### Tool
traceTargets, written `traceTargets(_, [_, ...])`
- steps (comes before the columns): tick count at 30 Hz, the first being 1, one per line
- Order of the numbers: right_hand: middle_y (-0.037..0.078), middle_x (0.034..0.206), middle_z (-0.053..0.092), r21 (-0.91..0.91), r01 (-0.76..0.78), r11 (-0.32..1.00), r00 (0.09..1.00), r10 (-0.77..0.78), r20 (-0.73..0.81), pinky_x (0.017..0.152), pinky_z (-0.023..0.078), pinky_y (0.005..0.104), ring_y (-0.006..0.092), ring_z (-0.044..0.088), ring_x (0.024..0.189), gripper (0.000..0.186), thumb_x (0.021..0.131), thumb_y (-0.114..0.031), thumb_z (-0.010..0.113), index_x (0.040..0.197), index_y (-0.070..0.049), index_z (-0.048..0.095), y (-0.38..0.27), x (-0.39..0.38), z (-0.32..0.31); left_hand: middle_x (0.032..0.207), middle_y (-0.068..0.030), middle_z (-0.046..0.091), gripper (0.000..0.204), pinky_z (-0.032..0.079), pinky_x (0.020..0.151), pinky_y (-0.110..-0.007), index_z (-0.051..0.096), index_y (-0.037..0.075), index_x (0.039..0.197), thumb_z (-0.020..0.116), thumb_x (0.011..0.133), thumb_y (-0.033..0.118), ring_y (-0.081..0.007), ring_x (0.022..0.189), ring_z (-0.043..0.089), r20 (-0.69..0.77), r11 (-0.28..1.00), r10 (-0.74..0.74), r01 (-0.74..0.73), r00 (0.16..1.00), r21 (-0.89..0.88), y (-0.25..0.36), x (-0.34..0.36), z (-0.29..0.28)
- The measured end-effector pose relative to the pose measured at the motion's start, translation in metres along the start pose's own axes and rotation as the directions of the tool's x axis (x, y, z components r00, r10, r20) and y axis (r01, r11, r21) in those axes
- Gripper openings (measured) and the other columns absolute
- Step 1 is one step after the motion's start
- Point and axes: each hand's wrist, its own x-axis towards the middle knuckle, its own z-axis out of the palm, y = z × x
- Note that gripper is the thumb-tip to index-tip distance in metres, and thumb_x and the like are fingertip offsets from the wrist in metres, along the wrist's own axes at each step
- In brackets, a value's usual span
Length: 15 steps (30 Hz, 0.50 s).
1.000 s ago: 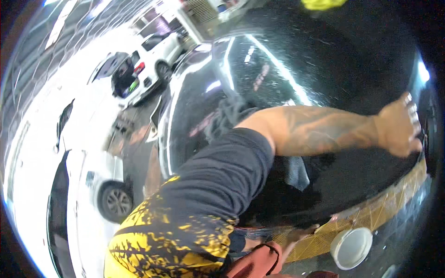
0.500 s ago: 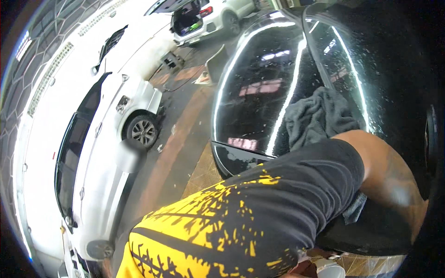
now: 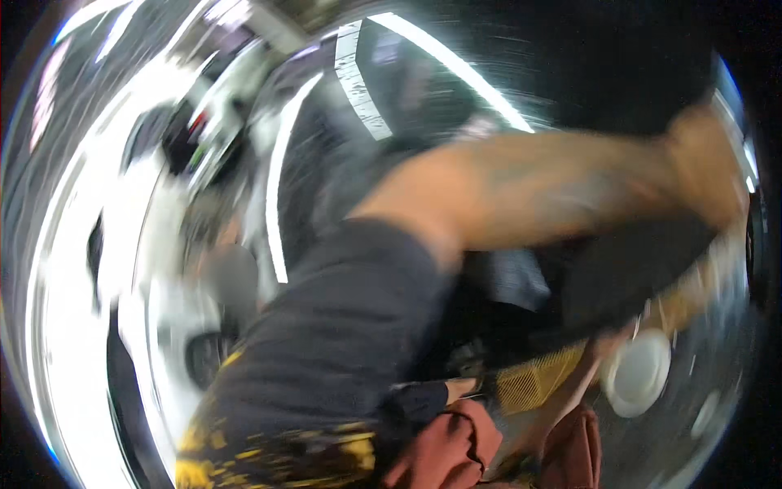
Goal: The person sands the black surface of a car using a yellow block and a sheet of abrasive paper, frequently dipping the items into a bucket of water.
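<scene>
My tattooed left forearm, in a dark sleeve with yellow print, reaches across a glossy black car [image 3: 440, 90] to my left hand [image 3: 705, 163] at the car's right-hand edge. Its fingers are smeared by motion, and what they hold cannot be made out. A blue-grey cloth [image 3: 515, 277] shows just below the forearm. Lower right, what seems to be my right hand [image 3: 611, 342] is by the car's lower edge, near a white bucket [image 3: 634, 371], too blurred to read. Red fabric [image 3: 440, 448] is at the bottom.
A yellow grating [image 3: 533, 379] lies beside the bucket. Along the left stand white cars [image 3: 155, 212], one with a dark open rear at the upper left, all streaked by motion. Bright light strips reflect on the black bodywork.
The view swung away and back within the second. My left forearm again crosses horizontally, higher in the picture. The grey towel visible half a second ago is largely hidden behind it.
</scene>
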Motion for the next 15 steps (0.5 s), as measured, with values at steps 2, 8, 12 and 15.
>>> traceTargets(2, [0.014, 0.14, 0.041, -0.042, 0.088, 0.995, 0.995, -0.091, -0.051, 0.104, 0.031, 0.041, 0.0258, 0.038, 0.125, 0.055, 0.103, -0.04, 0.037, 0.143, -0.003, 0.037, -0.015, -0.066, 0.043, 0.083, -0.0113, 0.059, 0.014, 0.044, 0.077, -0.047, 0.06, 0.01, 0.091, 0.049, 0.092, 0.019, -0.029, 0.078, 0.057, 0.082, 0.99, 0.12, -0.125, 0.989, 0.062, -0.003, 0.004, 0.004])
traceTargets(8, [0.014, 0.144, 0.037, 0.015, 0.272, 0.962, 0.959, -0.272, 0.076, 0.109, 0.025, 0.0414, 0.026, 0.032, 0.132, 0.057, 0.102, -0.041, 0.035, 0.146, -0.004, 0.034, -0.091, -0.182, 0.133, 0.127, -0.0181, 0.061, 0.036, 0.033, 0.109, -0.046, 0.06, 0.004, 0.124, 0.039, 0.103, 0.023, -0.0343, 0.126, 0.051, 0.241, 0.995, 0.073, -0.089, 0.968, 0.055, -0.021, 0.003, 0.01])
traceTargets(12, [0.016, 0.162, 0.017, -0.278, 0.588, 0.759, 0.809, -0.561, 0.178, 0.122, 0.006, 0.0395, 0.027, 0.013, 0.151, 0.055, 0.105, -0.028, 0.031, 0.153, -0.002, 0.023, -0.143, -0.126, 0.119, 0.132, -0.0167, 0.06, 0.042, 0.03, 0.113, -0.042, 0.06, 0.005, 0.127, 0.036, 0.105, 0.032, -0.0267, 0.128, 0.051, 0.327, 0.985, -0.149, 0.167, 0.933, -0.029, -0.017, 0.005, 0.013])
traceTargets(15, [0.016, 0.161, 0.019, -0.207, 0.441, 0.873, 0.897, -0.438, 0.064, 0.122, 0.007, 0.0378, 0.0266, 0.014, 0.15, 0.049, 0.105, -0.013, 0.033, 0.152, -0.001, 0.025, -0.158, -0.107, 0.113, 0.14, -0.0118, 0.055, 0.053, 0.017, 0.118, -0.038, 0.06, 0.005, 0.129, 0.029, 0.107, 0.042, -0.0229, 0.137, 0.044, 0.344, 0.976, -0.117, 0.172, 0.932, -0.134, -0.016, 0.012, 0.014])
